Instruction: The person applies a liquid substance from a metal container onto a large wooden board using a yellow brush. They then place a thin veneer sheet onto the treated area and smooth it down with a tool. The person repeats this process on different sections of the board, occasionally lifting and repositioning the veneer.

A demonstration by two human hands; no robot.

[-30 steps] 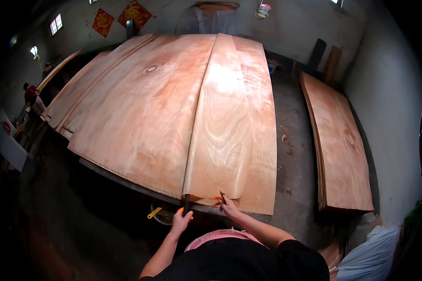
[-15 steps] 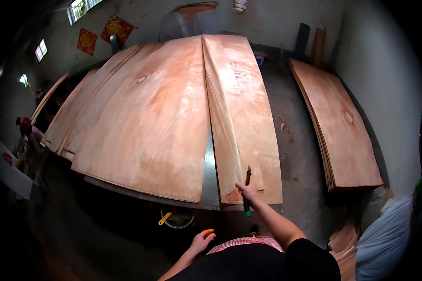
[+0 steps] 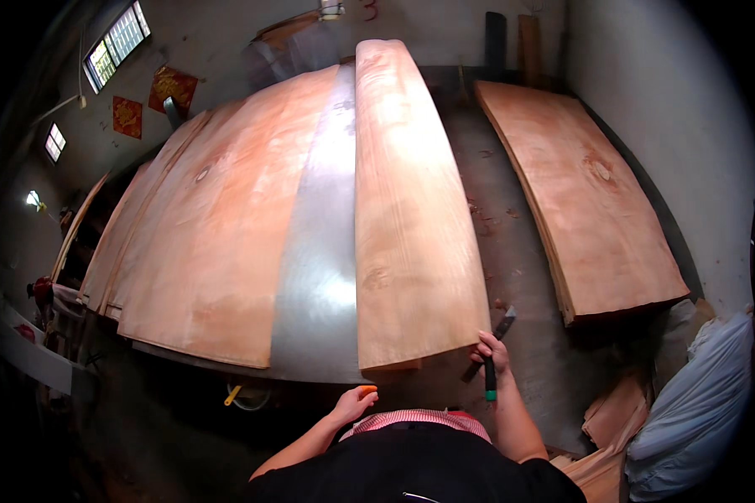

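My right hand [image 3: 493, 352] is closed round a knife [image 3: 490, 381] with a dark handle, a green butt and a blade pointing up and away. The same fingers are at the near right corner of a pale wood veneer sheet [image 3: 415, 243], which curves along its length; whether they also pinch it I cannot tell. My left hand [image 3: 352, 406], closed on a small orange object [image 3: 368, 390], is in front of the table's near edge, apart from the sheets. Wide reddish veneer sheets [image 3: 218, 226] cover the left of the metal tabletop [image 3: 317, 293].
To the right lies a stack of veneer [image 3: 591, 210]. White plastic sheeting [image 3: 692, 411] and veneer scraps [image 3: 617, 411] are at the lower right. A yellow-handled tool [image 3: 232, 395] is by a round container under the table's near edge. Wood shavings [image 3: 486, 214] dot the floor.
The right-hand veneer has shifted and now shows a smooth curved face instead of a fold. A wider strip of metal tabletop shows beside it. My right hand has moved right with the knife.
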